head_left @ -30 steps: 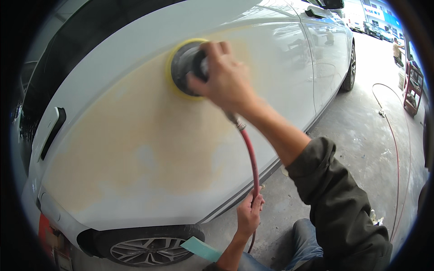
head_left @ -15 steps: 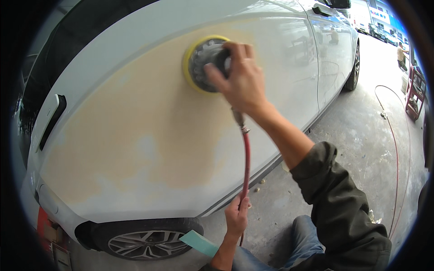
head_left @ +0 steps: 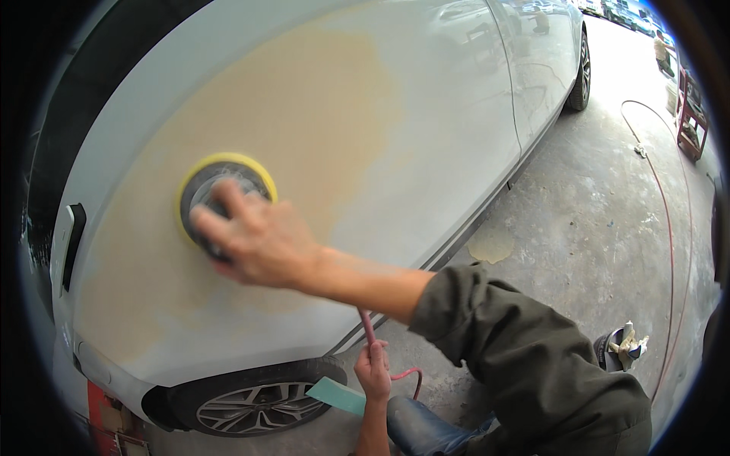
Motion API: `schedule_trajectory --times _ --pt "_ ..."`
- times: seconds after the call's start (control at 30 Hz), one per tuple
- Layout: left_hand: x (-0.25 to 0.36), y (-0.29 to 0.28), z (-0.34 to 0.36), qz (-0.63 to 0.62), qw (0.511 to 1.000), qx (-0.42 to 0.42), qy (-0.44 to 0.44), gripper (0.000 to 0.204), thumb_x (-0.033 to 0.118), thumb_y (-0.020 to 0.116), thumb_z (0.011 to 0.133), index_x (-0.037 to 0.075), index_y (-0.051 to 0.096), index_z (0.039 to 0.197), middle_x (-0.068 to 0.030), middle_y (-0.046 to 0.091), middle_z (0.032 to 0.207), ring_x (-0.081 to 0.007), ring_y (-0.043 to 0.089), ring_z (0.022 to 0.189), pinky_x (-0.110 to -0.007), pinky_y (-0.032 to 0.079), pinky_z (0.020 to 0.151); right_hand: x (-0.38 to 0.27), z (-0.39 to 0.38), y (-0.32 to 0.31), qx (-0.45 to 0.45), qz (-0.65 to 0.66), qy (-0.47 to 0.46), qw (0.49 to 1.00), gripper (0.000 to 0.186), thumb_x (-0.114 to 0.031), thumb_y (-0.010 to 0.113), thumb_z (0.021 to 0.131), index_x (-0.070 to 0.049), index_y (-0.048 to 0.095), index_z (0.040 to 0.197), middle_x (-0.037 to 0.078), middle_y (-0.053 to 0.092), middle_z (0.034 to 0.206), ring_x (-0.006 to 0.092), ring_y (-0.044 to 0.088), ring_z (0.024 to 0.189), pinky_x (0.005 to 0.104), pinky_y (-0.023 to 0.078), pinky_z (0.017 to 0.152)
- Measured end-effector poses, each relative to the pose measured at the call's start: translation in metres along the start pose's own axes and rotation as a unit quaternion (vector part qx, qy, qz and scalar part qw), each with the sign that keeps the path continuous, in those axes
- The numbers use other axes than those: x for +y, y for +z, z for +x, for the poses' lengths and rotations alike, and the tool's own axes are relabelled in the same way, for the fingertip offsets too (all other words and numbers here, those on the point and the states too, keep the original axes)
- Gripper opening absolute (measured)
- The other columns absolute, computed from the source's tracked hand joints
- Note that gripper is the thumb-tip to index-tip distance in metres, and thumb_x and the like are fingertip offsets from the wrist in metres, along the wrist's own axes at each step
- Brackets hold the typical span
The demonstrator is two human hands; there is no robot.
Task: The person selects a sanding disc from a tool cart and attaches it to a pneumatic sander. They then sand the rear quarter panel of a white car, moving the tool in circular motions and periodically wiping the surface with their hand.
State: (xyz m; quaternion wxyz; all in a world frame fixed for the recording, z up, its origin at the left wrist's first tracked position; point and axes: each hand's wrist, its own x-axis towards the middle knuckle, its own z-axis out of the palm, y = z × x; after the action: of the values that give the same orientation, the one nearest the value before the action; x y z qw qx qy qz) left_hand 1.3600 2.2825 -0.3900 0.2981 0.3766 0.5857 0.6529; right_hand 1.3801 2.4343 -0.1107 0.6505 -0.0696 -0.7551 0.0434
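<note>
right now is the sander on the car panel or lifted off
On: the yellow-rimmed sander looks flat against the tan patch, the right hand over its top.

The stained grey floor (head_left: 563,220) bears the white car (head_left: 433,182), a long red hose (head_left: 668,228) and a red cart (head_left: 682,114).

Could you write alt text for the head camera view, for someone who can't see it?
A person's right hand grips a round, dark grey, yellow-rimmed sander on a tan patch on a white car. The left hand holds a flexible red hose beside a flat, pale green strip.
</note>
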Motion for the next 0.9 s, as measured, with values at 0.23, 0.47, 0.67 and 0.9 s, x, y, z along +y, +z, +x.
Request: schedule_trajectory --times 0.23,0.47,0.67,0.9 --pt "0.031 0.083 0.04 0.153 0.983 -0.094 0.036 0.035 0.034 0.058 0.104 0.001 0.067 0.096 0.0088 0.041 0.061 -0.0007 0.035 0.053 -0.022 0.026 0.047 0.154 -0.007 -0.119 0.162 -0.099 0.177 0.966 0.054 -0.037 0.073 0.084 -0.006 0.053 0.122 0.021 0.058 0.112 0.0395 0.066 0.081 0.0477 0.055 0.075" --pt "0.013 0.047 0.023 0.117 0.992 -0.036 0.025 0.038 0.037 0.053 0.106 0.002 0.064 0.094 0.008 0.04 0.061 -0.0012 0.034 0.051 -0.022 0.026 0.046 0.103 0.002 -0.073 0.16 -0.077 0.138 0.974 0.051 -0.033 0.077 0.08 -0.012 0.052 0.119 0.018 0.058 0.108 0.0359 0.067 0.073 0.0455 0.055 0.059" --pt "-0.022 0.014 -0.004 -0.004 1.0 0.027 -0.012 0.039 0.035 0.048 0.108 0.005 0.059 0.085 0.007 0.038 0.059 -0.0025 0.032 0.05 -0.023 0.023 0.046 0.006 -0.017 0.005 0.003 0.003 -0.007 1.0 0.055 -0.03 0.079 0.074 -0.017 0.055 0.121 0.014 0.051 0.117 0.0262 0.064 0.078 0.0378 0.054 0.05" --pt "-0.007 0.042 0.019 0.147 0.989 -0.018 -0.008 0.043 0.036 0.054 0.105 0.001 0.065 0.084 0.0029 0.048 0.057 -0.0066 0.042 0.051 -0.028 0.032 0.048 0.086 -0.023 -0.064 0.072 -0.038 0.096 0.992 0.05 -0.032 0.078 0.079 -0.017 0.055 0.12 0.017 0.053 0.12 0.0334 0.067 0.081 0.0452 0.056 0.059"
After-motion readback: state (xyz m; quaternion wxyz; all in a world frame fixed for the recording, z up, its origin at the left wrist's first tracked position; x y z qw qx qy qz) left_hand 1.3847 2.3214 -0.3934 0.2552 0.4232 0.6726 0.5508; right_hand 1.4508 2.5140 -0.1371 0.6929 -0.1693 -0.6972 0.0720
